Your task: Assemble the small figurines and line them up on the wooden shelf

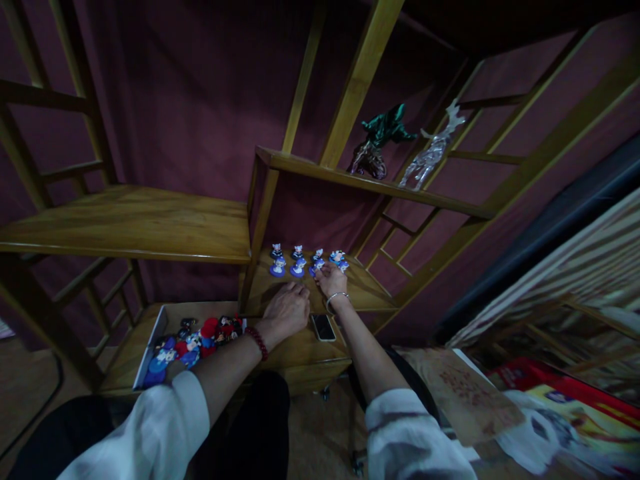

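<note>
My right hand point(331, 281), with a bracelet at the wrist, is closed on a small figurine point(317, 267) with a purple base, in the front row on the lower shelf point(265, 291). The front row also holds a purple-based figurine point(299, 267) and another figurine point(277, 267) on its left; one more figurine point(343, 265) stands just right of my fingers. Behind them is a back row of small figurines point(298, 251). My left hand point(289, 309), with a red bead bracelet, rests palm down at the shelf's front edge, fingers loosely bent and holding nothing visible.
A phone point(323, 327) lies by the shelf front between my forearms. At the left, an open box point(158, 333) holds several mixed figurines point(200, 340). A dark green statue point(383, 137) and a clear deer-shaped figure point(433, 150) stand on the upper shelf point(320, 168). Bags point(535, 427) lie at right.
</note>
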Demonstrator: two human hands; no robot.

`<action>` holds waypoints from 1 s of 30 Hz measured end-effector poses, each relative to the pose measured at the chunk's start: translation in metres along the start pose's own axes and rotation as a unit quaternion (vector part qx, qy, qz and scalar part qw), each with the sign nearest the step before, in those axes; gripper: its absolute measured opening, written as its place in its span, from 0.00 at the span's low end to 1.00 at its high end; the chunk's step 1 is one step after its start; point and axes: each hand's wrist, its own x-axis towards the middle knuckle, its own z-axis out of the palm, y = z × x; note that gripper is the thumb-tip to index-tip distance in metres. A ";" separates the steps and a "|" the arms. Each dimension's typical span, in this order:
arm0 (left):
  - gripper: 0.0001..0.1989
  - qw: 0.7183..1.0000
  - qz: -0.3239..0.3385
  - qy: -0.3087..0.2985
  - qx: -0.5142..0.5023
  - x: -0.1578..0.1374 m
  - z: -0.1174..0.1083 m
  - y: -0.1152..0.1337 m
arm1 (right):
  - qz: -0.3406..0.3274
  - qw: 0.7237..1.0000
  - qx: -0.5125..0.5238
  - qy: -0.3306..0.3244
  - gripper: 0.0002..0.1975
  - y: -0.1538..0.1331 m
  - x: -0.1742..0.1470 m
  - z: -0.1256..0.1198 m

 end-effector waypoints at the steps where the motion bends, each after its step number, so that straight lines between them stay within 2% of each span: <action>1: 0.11 1.000 -0.001 0.002 0.000 0.000 0.001 0.000 | 0.006 1.000 0.000 -0.003 0.14 -0.001 -0.001 0.001; 7: 0.12 1.000 0.001 -0.001 0.000 0.000 0.004 -0.001 | 0.053 0.998 0.001 -0.023 0.12 -0.005 -0.003 0.002; 18: 0.11 1.000 -0.003 -0.010 0.000 0.000 -0.003 0.002 | 0.002 0.985 -0.173 -0.021 0.11 -0.025 -0.003 -0.006; 26: 0.12 1.000 0.002 0.009 0.004 0.000 0.007 -0.001 | -0.005 0.982 -0.190 -0.010 0.08 -0.026 -0.004 -0.005; 30: 0.12 1.000 0.006 0.011 0.002 0.000 0.008 -0.002 | -0.002 0.986 -0.164 -0.013 0.11 -0.024 -0.006 -0.005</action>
